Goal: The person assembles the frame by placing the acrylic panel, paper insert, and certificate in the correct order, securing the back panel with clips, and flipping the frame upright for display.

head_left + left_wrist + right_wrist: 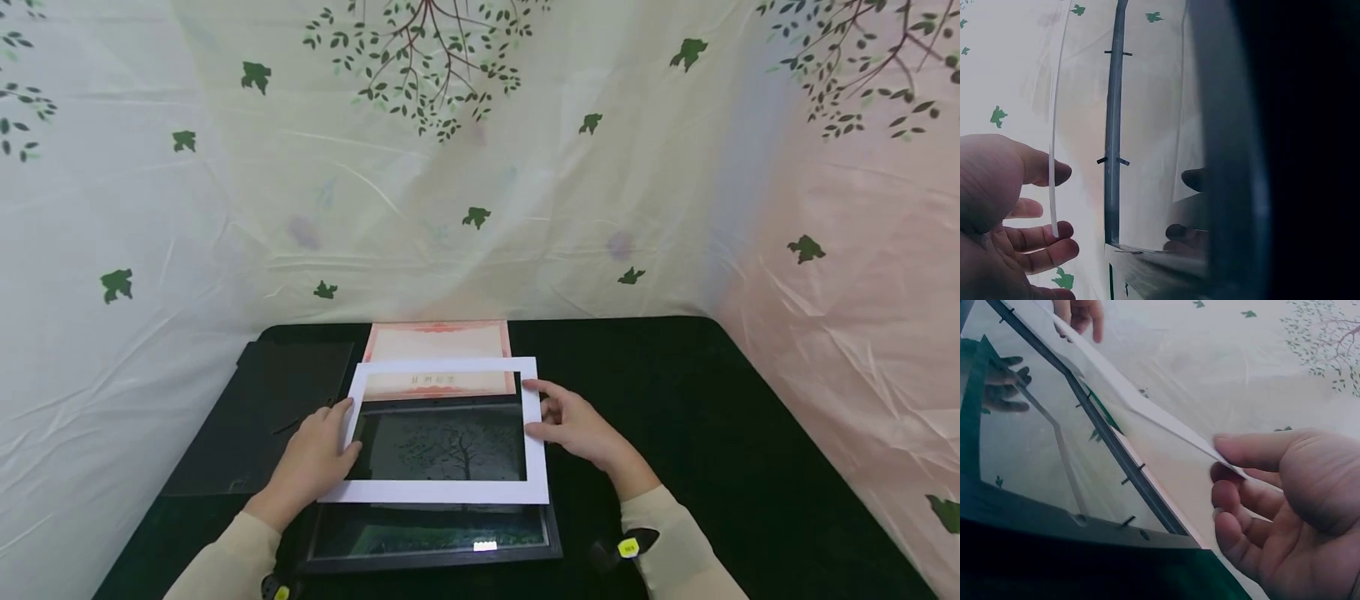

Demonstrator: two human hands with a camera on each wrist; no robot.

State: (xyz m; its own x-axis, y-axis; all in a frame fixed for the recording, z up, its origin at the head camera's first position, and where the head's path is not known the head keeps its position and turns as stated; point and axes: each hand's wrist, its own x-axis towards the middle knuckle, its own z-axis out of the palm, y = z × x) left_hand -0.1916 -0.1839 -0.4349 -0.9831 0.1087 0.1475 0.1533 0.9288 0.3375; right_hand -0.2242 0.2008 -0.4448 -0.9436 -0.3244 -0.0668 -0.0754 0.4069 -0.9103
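Observation:
A white rectangular picture mat [435, 492] with a wide cut-out is held above a black picture frame [431, 560] whose glass reflects a tree pattern. My left hand [315, 454] pinches the mat's left side, thumb on one face and fingers on the other. On the opposite side, my right hand [573, 421] grips the mat's right border. Its thumb and fingers close on the thin white edge in the right wrist view, where the mat [1141, 406] bows slightly. Small dark tabs stick out along the frame's inner edge [1129, 465].
Behind the frame lies a certificate sheet [442, 342] with a red ornamental border, partly seen through the mat's opening. A black backing board [217, 442] is on the left of the dark green table cover [675, 392]. A leaf-printed curtain [555, 183] surrounds the table.

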